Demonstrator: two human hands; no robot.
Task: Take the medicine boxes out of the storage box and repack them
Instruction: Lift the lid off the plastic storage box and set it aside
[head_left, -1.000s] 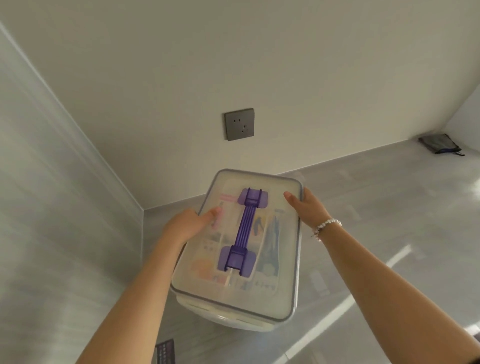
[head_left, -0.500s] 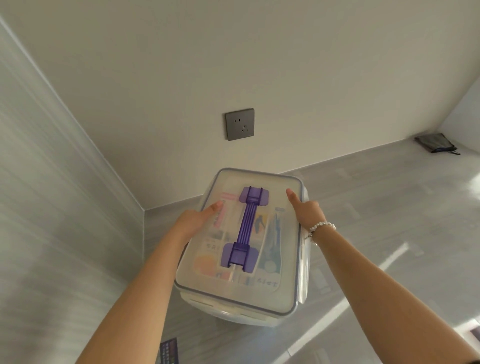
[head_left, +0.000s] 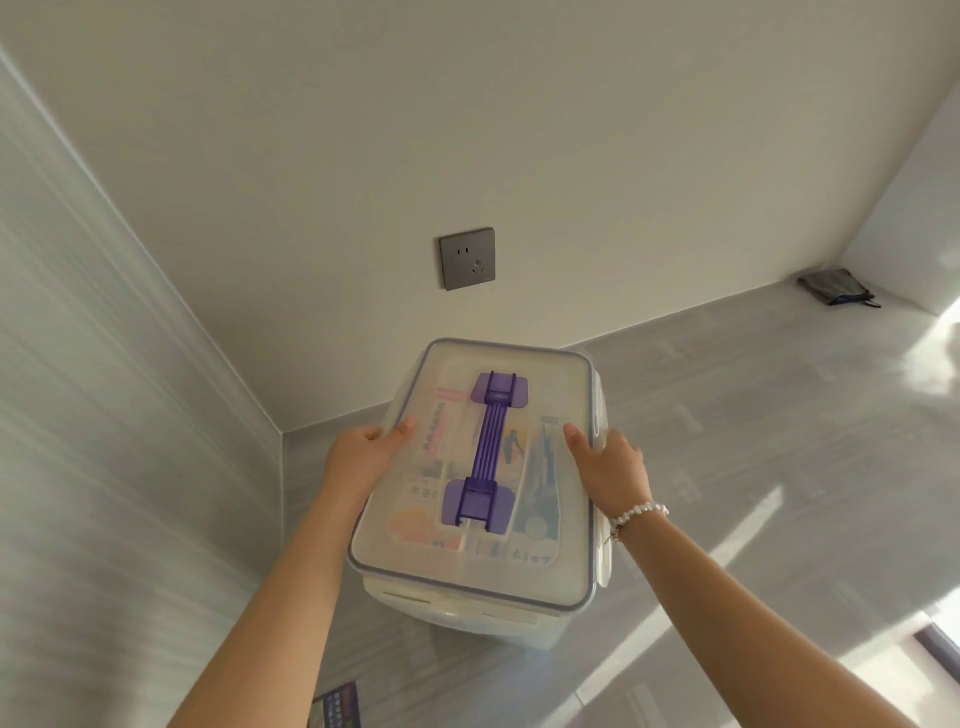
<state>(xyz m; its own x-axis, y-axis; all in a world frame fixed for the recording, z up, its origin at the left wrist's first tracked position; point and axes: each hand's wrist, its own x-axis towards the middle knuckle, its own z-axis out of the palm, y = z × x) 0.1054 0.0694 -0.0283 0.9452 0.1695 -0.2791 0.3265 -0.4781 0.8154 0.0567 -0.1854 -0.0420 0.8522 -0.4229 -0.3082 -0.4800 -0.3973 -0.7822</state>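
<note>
storage box (head_left: 524, 618): on the grey surface, below the wall socket (head_left: 467, 257), lid (head_left: 415, 545) on.
left hand (head_left: 358, 456): grips the lid's left edge, thumb on top.
right hand (head_left: 613, 462): grips the lid's right edge, thumb on top.
medicine boxes (head_left: 439, 431): inside, seen through the lid.

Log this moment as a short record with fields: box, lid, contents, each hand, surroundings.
box: translucent storage box on the grey floor
lid: lid on, purple handle lying flat
contents: medicine boxes seen blurred through the lid
left hand: left hand grips the lid's left edge
right hand: right hand grips the lid's right edge
surroundings: wall socket, dark pouch by the far wall
</note>
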